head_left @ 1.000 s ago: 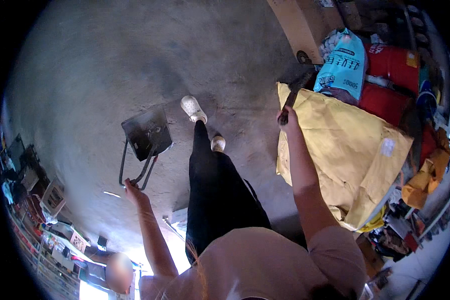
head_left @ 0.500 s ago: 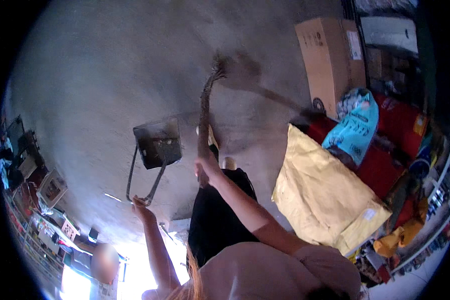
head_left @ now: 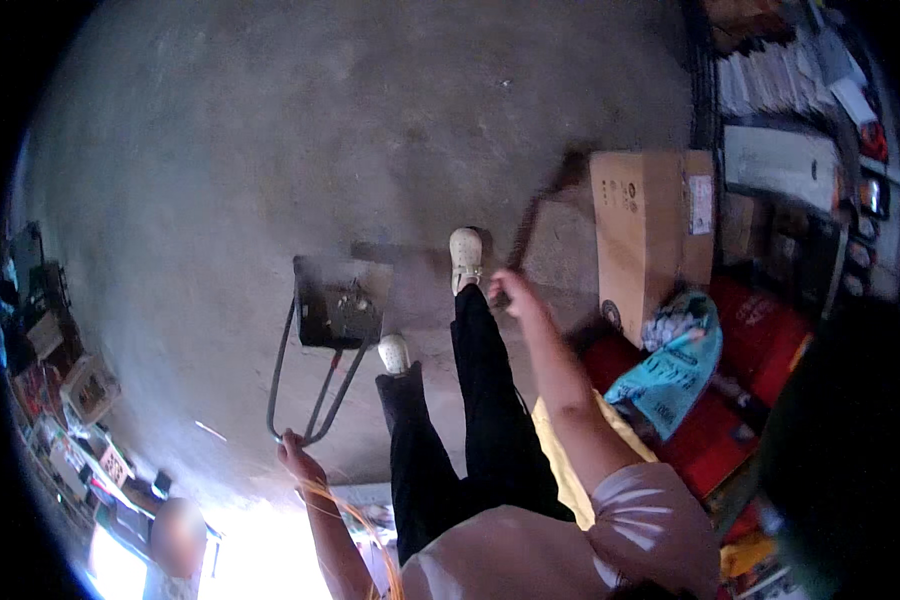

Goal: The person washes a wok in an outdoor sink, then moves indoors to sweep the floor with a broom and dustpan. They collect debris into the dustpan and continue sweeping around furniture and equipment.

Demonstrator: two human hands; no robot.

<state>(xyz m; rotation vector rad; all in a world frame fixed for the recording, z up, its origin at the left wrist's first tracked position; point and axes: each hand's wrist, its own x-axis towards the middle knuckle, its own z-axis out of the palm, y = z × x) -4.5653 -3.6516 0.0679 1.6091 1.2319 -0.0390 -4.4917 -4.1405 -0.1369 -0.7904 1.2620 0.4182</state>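
Observation:
My left hand (head_left: pixel 300 458) is closed round the end of the dustpan's looped handle. The dark dustpan (head_left: pixel 317 318) rests on the floor ahead, with bits of debris inside. Out to the right, my right hand (head_left: pixel 515 293) grips a brown broom (head_left: pixel 530 225) by its shaft. Its head is smeared by motion and lies close to the left side of a tall cardboard box (head_left: pixel 630 245). My two pale shoes, the right one (head_left: pixel 465 250) ahead of the left one (head_left: pixel 394 354), stand between dustpan and broom.
Right of me are a blue printed bag (head_left: pixel 675 375), red packs (head_left: pixel 755 330) and a yellow sack (head_left: pixel 562 450). Shelving with stacked goods runs along the far right. Cluttered items, among them a framed object (head_left: pixel 88 388), line the left. A thin white stick (head_left: pixel 210 431) lies on the floor.
The broom has swung right, from ahead of me toward the cardboard box. My right foot has stepped forward into view. The dustpan sits slightly further right in the picture, still held by my left hand.

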